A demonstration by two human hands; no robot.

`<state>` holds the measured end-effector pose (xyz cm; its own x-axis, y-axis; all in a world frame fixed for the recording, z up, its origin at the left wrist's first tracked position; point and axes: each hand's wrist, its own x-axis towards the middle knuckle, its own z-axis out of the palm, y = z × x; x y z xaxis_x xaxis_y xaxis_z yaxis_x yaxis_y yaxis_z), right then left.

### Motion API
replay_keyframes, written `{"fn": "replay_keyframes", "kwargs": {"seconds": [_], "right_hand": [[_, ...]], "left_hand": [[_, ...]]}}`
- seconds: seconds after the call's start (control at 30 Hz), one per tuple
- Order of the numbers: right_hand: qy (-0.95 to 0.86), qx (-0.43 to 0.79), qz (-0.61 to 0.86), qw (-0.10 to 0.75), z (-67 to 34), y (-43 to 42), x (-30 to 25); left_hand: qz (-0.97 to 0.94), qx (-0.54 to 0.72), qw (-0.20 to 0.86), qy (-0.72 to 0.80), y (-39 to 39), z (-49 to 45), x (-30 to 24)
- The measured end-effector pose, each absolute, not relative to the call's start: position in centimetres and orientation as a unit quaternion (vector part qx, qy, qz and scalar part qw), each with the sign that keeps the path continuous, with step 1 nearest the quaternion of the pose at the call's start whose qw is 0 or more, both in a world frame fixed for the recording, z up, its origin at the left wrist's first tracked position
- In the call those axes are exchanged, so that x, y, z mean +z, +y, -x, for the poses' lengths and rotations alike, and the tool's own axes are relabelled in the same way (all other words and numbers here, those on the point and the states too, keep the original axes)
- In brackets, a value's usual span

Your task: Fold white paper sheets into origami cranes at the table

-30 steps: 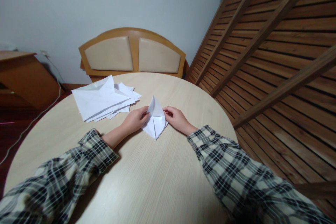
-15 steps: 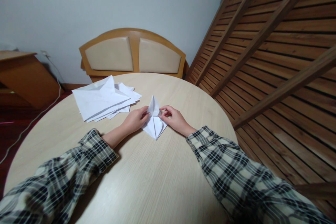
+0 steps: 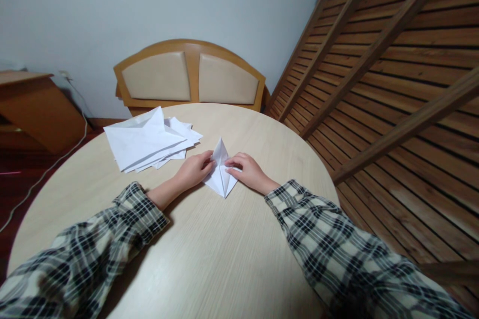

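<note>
A folded white sheet of paper (image 3: 223, 187), diamond-shaped with a crease down its middle, lies on the round table between my two hands. Its pointed top flap stands up, away from me. My left hand (image 3: 194, 169) pinches the paper's left edge between thumb and fingers. On the opposite side my right hand (image 3: 249, 172) is closed on the paper, fingertips near the central crease and thumb pressed on the right part. The undersides of the folds are hidden.
Several folded white sheets (image 3: 145, 139) lie in a loose pile at the table's left back. The pale round table (image 3: 224, 259) stands before a padded headboard (image 3: 190, 72). A slatted wooden frame (image 3: 374, 84) leans on the right, and a white cable (image 3: 48, 174) runs along the floor at left.
My right fingers have moved inward over the paper toward its crease. The upright flap looks narrower and more sharply pointed. My left hand has stayed nearly still.
</note>
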<state>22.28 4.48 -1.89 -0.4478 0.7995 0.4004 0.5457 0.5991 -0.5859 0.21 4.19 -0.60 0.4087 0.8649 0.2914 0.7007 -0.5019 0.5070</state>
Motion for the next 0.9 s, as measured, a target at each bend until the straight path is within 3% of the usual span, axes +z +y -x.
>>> {"fn": "replay_keyframes", "kwargs": {"seconds": [0.3,0.9], "right_hand": [[-0.851,0.155,0.418,0.278,-22.5,4.3,-1.9],[-0.892,0.131,0.348,0.259,-22.5,2.9,-0.6]], "left_hand": [[-0.825,0.257,0.152,0.480,4.1,-0.4,-0.5],[-0.820,0.270,0.161,0.479,4.3,0.0,-0.7]]}}
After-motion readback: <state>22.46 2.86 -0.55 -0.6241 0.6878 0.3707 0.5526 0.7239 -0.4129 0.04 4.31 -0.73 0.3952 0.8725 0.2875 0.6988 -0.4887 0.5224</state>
